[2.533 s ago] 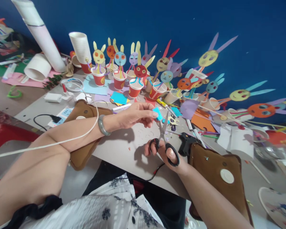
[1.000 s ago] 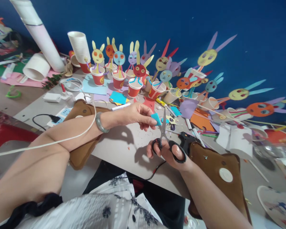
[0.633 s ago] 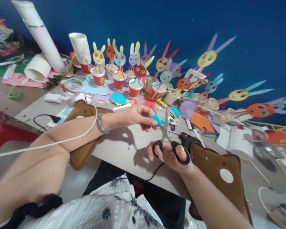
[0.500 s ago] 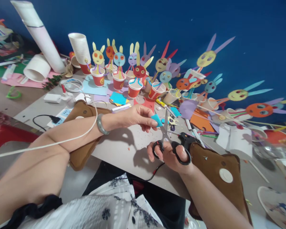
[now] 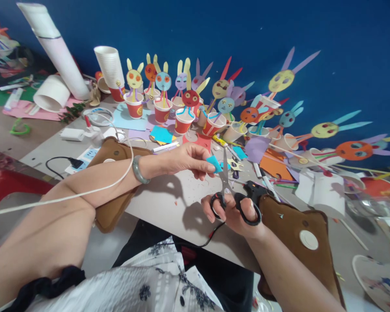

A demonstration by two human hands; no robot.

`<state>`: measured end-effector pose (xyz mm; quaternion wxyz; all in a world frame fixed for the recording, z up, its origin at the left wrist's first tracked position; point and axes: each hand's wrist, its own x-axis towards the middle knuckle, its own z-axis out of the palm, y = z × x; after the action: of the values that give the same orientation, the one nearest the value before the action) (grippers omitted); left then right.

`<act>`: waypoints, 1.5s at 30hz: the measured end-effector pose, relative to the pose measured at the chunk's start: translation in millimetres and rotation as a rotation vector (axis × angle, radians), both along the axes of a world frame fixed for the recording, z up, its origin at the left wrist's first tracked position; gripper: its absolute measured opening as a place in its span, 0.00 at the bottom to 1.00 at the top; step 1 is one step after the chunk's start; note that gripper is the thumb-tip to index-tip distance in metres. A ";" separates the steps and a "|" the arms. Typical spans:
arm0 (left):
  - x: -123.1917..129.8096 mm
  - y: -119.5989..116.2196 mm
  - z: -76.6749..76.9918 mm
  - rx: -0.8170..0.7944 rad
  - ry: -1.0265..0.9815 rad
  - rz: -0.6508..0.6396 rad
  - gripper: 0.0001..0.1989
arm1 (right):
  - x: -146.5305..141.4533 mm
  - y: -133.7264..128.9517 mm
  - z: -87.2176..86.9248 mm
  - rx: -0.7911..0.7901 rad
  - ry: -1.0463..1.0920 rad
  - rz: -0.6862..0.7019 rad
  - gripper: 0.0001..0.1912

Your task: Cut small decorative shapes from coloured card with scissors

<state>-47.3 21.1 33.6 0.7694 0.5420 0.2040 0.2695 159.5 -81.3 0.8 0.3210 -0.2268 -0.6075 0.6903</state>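
Note:
Between the thumb and fingers of my left hand [image 5: 196,160] is a small blue paper piece [image 5: 214,164]. My right hand [image 5: 235,212] has its fingers through the black handles of the scissors [image 5: 225,177]. The blades point up and away from me, beside the right edge of the blue piece. Beyond the hands lie a cream paper cut-out [image 5: 235,164] and another blue scrap [image 5: 239,152]. A black glue gun [image 5: 256,190] rests just right of the scissors.
Paper-cup rabbit figures [image 5: 183,120] line the blue wall. Brown cushions [image 5: 299,242] lie at both sides. A white cable [image 5: 84,190] crosses my left forearm. Left stand stacked cups [image 5: 108,65] and a white tube [image 5: 58,56]. Orange paper [image 5: 274,167] lies right.
The scissor blades look closer together, and the fingers of my right hand have shifted slightly to the right. My left hand still holds the blue piece in nearly the same place.

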 end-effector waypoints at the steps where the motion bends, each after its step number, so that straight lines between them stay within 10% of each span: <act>1: -0.1 0.2 -0.1 0.000 -0.001 0.000 0.22 | 0.1 -0.1 -0.1 0.001 -0.002 -0.003 0.35; 32: -1.2 3.3 -6.4 0.006 -0.018 -0.011 0.21 | 0.0 0.4 5.4 -0.018 -0.003 -0.057 0.32; 45: 4.8 -8.8 -9.8 0.131 0.250 -0.121 0.07 | 6.5 12.1 -21.6 0.154 -0.281 -0.835 0.13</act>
<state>-42.5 12.2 23.8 0.7159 0.6315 0.2474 0.1657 166.0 -69.2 -20.8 0.5025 -0.5196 -0.5513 0.4167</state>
